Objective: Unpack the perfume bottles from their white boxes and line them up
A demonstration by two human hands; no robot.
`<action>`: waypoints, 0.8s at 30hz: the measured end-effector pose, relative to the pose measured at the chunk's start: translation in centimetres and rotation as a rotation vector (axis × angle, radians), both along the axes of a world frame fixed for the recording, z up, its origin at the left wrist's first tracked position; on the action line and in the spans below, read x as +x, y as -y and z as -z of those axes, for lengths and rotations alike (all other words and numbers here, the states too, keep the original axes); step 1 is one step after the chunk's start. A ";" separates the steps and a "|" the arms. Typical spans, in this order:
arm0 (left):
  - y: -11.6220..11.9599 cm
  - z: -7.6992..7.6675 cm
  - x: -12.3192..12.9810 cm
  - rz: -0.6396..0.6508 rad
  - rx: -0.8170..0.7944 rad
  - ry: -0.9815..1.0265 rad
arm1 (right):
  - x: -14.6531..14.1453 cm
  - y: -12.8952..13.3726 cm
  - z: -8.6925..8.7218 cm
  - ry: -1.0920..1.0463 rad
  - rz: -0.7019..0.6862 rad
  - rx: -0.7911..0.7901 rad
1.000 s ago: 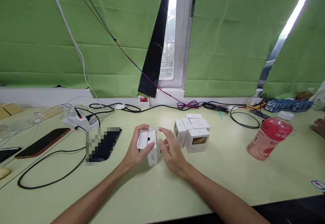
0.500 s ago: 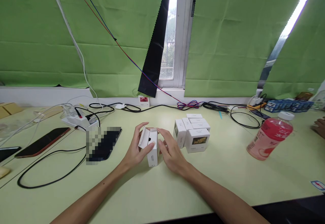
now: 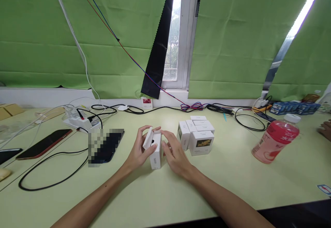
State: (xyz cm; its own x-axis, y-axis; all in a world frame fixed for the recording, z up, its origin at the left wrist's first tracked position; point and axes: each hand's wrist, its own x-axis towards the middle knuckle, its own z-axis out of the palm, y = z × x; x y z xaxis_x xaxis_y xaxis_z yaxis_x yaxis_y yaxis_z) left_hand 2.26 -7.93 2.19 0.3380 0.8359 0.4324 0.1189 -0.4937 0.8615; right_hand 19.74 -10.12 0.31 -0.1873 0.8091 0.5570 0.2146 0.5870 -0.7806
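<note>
A small white box (image 3: 156, 161) stands upright on the pale green table in front of me, its top flap (image 3: 148, 138) raised on the left side. My left hand (image 3: 138, 150) grips it from the left, the thumb lying on the near top edge. From the right, my right hand (image 3: 174, 152) holds the far right part of the box, some fingertips hidden behind it. Just right of my hands is a group of several white boxes (image 3: 203, 143), the front one with a flower picture.
A pink bottle (image 3: 275, 138) stands at the right. To the left lie a dark phone (image 3: 111, 147), a red-edged phone (image 3: 43, 144) and a looped black cable. A power strip (image 3: 82, 122) and cables run along the back. Another person's hand (image 3: 325, 130) shows at the right edge.
The box's top flap has tilted further up. Both hands stay in nearly the same place on the box.
</note>
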 end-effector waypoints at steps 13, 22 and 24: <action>-0.4 0.1 0.0 0.050 0.051 0.019 | 0.0 -0.2 0.3 -0.027 -0.011 0.026; -0.5 0.1 -0.1 0.072 0.035 -0.015 | 0.0 -0.4 0.5 -0.026 -0.018 0.023; -0.7 0.1 -0.1 0.074 0.050 -0.022 | 0.0 -0.5 0.5 -0.023 -0.020 0.016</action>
State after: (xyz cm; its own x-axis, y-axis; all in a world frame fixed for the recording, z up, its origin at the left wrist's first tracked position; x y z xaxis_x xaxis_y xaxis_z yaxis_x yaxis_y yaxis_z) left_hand 2.15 -7.28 2.08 0.4082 0.7856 0.4649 0.0987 -0.5443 0.8331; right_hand 19.76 -9.64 -0.21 -0.1902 0.7965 0.5740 0.1850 0.6032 -0.7758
